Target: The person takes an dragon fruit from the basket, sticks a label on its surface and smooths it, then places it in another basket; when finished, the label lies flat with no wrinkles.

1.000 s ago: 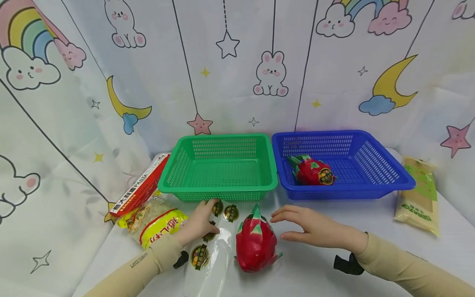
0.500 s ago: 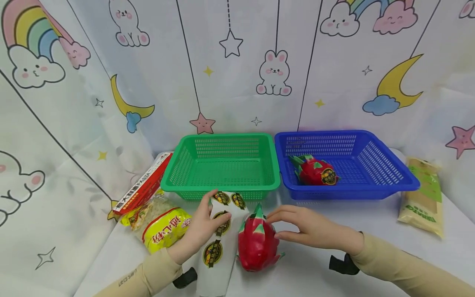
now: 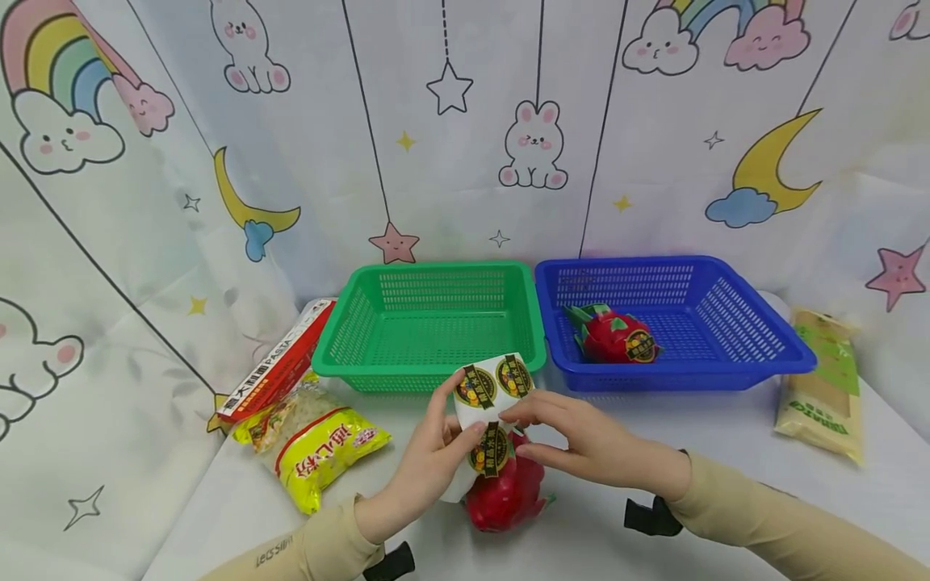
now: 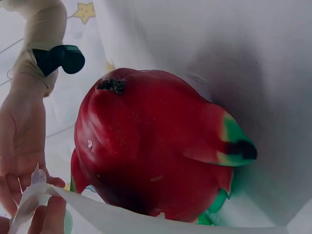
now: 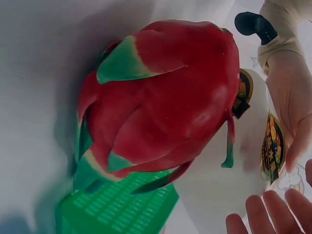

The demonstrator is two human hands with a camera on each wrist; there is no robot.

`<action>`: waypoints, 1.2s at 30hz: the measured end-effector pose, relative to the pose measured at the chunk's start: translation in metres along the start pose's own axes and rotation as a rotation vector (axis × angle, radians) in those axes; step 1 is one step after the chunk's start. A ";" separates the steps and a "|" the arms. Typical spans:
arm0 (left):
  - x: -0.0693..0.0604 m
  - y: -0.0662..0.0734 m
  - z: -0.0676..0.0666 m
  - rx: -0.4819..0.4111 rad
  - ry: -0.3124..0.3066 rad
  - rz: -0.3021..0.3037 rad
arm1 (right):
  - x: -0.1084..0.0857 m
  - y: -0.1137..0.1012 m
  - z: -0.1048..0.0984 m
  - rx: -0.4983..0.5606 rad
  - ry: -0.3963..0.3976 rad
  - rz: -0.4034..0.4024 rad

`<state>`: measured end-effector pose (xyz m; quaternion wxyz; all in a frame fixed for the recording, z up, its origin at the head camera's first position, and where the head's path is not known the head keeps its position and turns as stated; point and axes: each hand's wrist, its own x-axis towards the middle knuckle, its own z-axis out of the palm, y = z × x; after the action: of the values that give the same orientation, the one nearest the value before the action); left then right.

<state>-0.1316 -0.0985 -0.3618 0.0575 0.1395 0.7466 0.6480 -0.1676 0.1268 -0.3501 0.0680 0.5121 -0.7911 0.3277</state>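
My left hand (image 3: 429,464) grips a white sheet (image 3: 468,414) of round black-and-gold stickers, thumb on its front. The fingertips of my right hand (image 3: 588,440) touch the sheet's right edge, beside a sticker. Behind and below the sheet, a red dragon fruit (image 3: 501,504) with green tips rests on the table, partly covered in the head view. The left wrist view shows the dragon fruit (image 4: 146,146) close up, with the sheet's edge (image 4: 117,214) below it. In the right wrist view the dragon fruit (image 5: 165,97) is beside the hanging sheet (image 5: 219,180).
A green basket (image 3: 429,371) stands behind the hands. Right of it, a blue basket (image 3: 683,378) holds another dragon fruit (image 3: 617,337) bearing a sticker. On the left lie a red pasta box (image 3: 279,359) and a yellow noodle bag (image 3: 320,452); a beige packet (image 3: 821,387) lies far right.
My left hand has lifted the sticker sheet and moved it right, in front of the dragon fruit. My right hand has moved left from beside the fruit to the sheet.
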 end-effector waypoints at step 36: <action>-0.007 0.044 0.015 -0.262 0.009 0.034 | 0.019 -0.005 -0.004 -0.037 0.367 -0.180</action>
<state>-0.1154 -0.0806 -0.3210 0.0607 0.1404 0.6533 0.7415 -0.1729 0.1130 -0.3364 0.2493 0.5113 -0.7223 0.3934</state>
